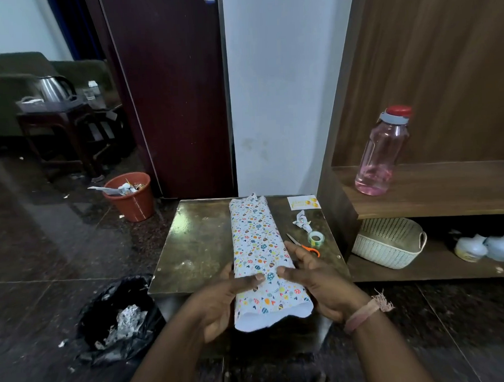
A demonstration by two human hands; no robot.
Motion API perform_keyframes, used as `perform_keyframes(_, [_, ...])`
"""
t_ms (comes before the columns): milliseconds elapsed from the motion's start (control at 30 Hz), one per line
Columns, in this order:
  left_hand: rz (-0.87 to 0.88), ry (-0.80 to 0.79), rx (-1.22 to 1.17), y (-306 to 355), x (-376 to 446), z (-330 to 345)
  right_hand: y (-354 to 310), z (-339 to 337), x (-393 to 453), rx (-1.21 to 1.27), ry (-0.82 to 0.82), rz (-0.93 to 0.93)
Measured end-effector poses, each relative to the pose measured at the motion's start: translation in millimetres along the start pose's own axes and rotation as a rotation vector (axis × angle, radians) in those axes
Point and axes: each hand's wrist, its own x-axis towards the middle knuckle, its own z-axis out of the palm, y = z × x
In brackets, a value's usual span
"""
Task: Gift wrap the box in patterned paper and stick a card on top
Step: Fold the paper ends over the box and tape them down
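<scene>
Scanning containers, I see paper scraps in the orange bin and black bag — both hands, left hand and right hand, curl round the wrapped box, thumbs pressed on top.

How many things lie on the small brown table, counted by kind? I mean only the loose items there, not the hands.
Wrapped box: 1
Card: 1
Paper scrap: 1
Tape roll: 1
Scissors: 1
Total: 5
</scene>
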Motion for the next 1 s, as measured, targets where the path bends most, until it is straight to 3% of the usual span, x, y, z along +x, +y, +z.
perform_keyframes(167, [0.005, 0.107, -0.092, 6, 21, -2, 9, -13, 14, -0.012, 0.009, 0.001])
perform_keyframes(267, [0.093, 0.201, -0.059, 12, 36, -6, 8, -15, 25, -0.107, 0.019, -0.019])
perform_keyframes(400, [0.215, 0.212, -0.024, 27, 43, -14, -4, -8, 32, -0.280, 0.098, -0.163])
perform_keyframes(567, [0.254, 0.101, 0.195, 35, 26, -17, -21, 17, 21, -0.341, 0.159, -0.347])
perform_keyframes(700, [0.178, -0.021, 0.163, 33, 17, -18, -37, 28, 13, -0.097, 0.195, -0.449])
perform_keyframes(800, [0.170, -0.049, 0.264, 32, 10, -8, -45, 30, 11, -0.032, 0.263, -0.511])
perform_keyframes(900, [0.284, -0.034, 0.325, 32, 4, 11, -47, 31, 8, -0.096, 0.267, -0.557])
perform_keyframes(1000, [0.522, 0.056, 0.260, 37, -1, 30, -39, 37, 1, -0.210, 0.222, -0.576])
